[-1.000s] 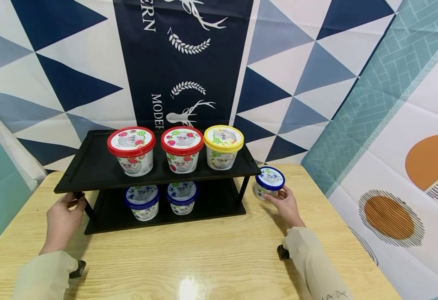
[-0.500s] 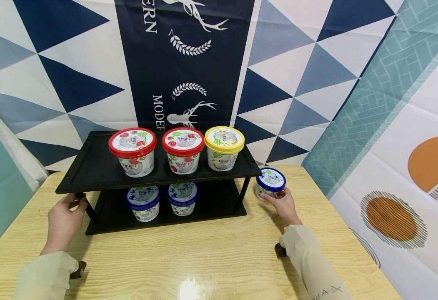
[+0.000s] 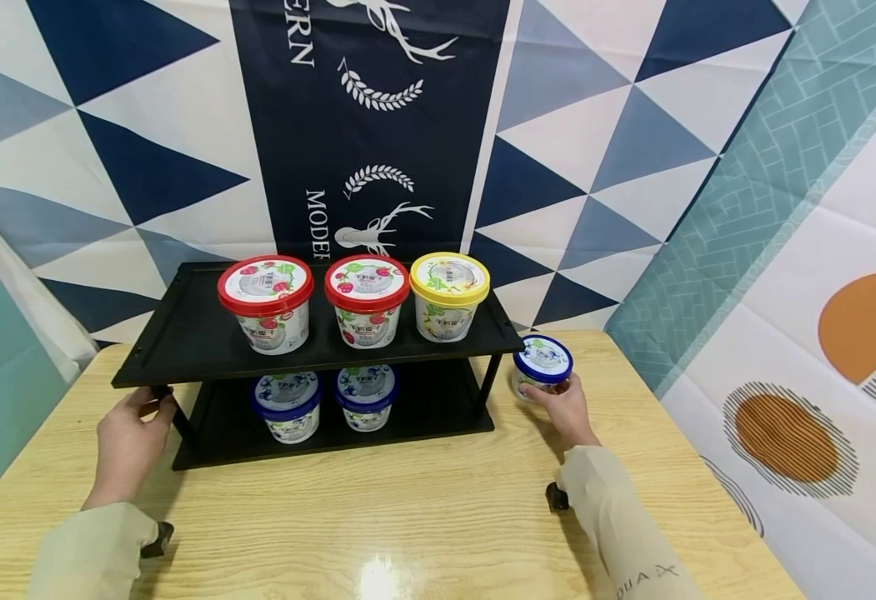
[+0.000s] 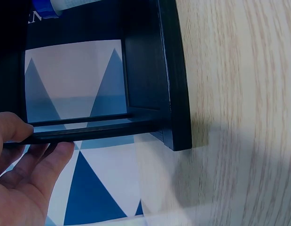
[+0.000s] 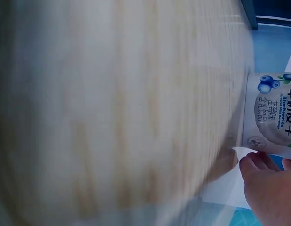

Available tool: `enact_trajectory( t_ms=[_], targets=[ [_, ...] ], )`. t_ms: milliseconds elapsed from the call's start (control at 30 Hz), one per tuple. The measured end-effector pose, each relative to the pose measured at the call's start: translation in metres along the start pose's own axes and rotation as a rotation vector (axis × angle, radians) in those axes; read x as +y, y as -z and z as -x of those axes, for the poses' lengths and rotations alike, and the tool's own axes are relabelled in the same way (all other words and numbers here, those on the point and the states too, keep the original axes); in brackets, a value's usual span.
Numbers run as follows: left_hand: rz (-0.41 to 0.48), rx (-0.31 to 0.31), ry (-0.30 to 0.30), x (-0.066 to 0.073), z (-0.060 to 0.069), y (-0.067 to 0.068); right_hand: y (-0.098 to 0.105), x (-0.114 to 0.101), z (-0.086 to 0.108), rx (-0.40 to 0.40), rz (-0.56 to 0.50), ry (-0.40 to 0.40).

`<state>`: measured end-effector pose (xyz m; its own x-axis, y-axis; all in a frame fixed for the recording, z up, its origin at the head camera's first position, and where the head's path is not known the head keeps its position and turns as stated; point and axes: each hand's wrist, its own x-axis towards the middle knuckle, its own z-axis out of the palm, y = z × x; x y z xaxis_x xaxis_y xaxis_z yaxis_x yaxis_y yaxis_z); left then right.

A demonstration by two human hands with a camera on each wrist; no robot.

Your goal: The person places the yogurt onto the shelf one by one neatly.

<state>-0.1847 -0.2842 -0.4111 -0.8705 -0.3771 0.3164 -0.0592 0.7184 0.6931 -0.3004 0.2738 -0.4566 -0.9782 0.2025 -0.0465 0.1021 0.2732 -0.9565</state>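
Note:
My left hand (image 3: 132, 442) pinches the front left post of a black two-tier rack (image 3: 182, 333). The left wrist view shows thumb and fingers on either side of that post (image 4: 96, 133). At the rack's right side, my right hand (image 3: 568, 412) holds a blue-lidded tub (image 3: 543, 360) by its lower wall, upright on the table. Blueberries are printed on the tub (image 5: 274, 108) in the right wrist view. On the upper shelf stand a red-lidded tub (image 3: 267, 304), a second red-lidded tub (image 3: 367, 300) and a yellow-lidded tub (image 3: 448, 297).
Two more blue-lidded tubs, a left one (image 3: 287, 406) and a right one (image 3: 366, 397), stand on the lower shelf. The rack is on a light wooden table (image 3: 377, 517). Patterned cloth (image 3: 543, 167) hangs behind and along the right side.
The right forearm has shifted slightly to the left while the hand stays at the tub. The left hand, the rack and the tubs on it look unchanged apart from a tiny view shift.

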Motion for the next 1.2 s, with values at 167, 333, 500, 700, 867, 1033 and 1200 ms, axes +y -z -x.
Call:
enact_trajectory(
  t_ms=[167,333,500,700,867,1033,1200],
  targets=[
    [0.002,0.014,-0.007,0.0005,0.0002,0.0000,-0.0019,-0.0020,-0.0025,0.031,0.000,-0.015],
    [0.005,0.009,0.003,0.0013,0.0003,-0.0003,-0.0039,-0.0043,-0.0050,0.051,-0.016,-0.034],
    [0.001,0.008,0.008,0.0014,0.0004,-0.0002,-0.0047,-0.0065,-0.0044,0.057,-0.022,-0.043],
    [0.003,0.013,0.004,0.0017,0.0002,0.0004,-0.0050,-0.0048,-0.0040,0.065,-0.025,-0.058],
    [0.003,0.016,0.002,0.0024,-0.0001,-0.0001,-0.0051,-0.0048,-0.0055,0.062,-0.027,-0.055],
    [-0.001,0.014,0.009,0.0024,-0.0005,-0.0005,-0.0057,-0.0034,-0.0070,0.059,-0.027,-0.042],
    [-0.001,0.016,0.011,0.0028,-0.0008,-0.0004,-0.0062,-0.0033,-0.0074,0.064,-0.019,-0.032]
  ],
)
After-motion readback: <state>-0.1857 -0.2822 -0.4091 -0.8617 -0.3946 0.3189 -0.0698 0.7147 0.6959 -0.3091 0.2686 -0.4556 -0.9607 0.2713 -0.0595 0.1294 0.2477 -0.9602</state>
